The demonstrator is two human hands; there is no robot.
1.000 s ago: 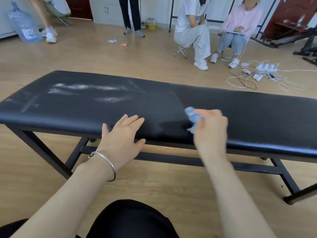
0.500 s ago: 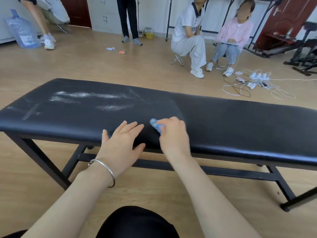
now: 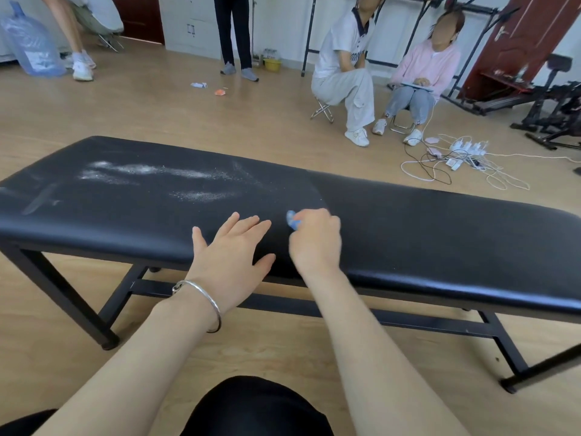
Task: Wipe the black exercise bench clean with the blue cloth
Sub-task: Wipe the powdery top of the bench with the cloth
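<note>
The black padded exercise bench (image 3: 440, 221) runs across the view on a black metal frame. White powder (image 3: 151, 174) streaks its left half; the right half looks dark and clean. My right hand (image 3: 316, 242) grips a small bunched blue cloth (image 3: 292, 219) and presses it on the bench near the front edge, at the middle. Only a corner of the cloth shows past my fingers. My left hand (image 3: 234, 256) lies flat on the bench just left of it, fingers spread, a silver bangle on the wrist.
Two people sit on small stools (image 3: 323, 110) beyond the bench at the right, others stand at the back. A tangle of cables and power strips (image 3: 462, 155) lies on the wooden floor. A water jug (image 3: 30, 42) stands far left, gym equipment (image 3: 553, 111) far right.
My right hand slid the cloth leftward along the front of the bench, from right of centre to beside my left hand. My left hand stayed in place.
</note>
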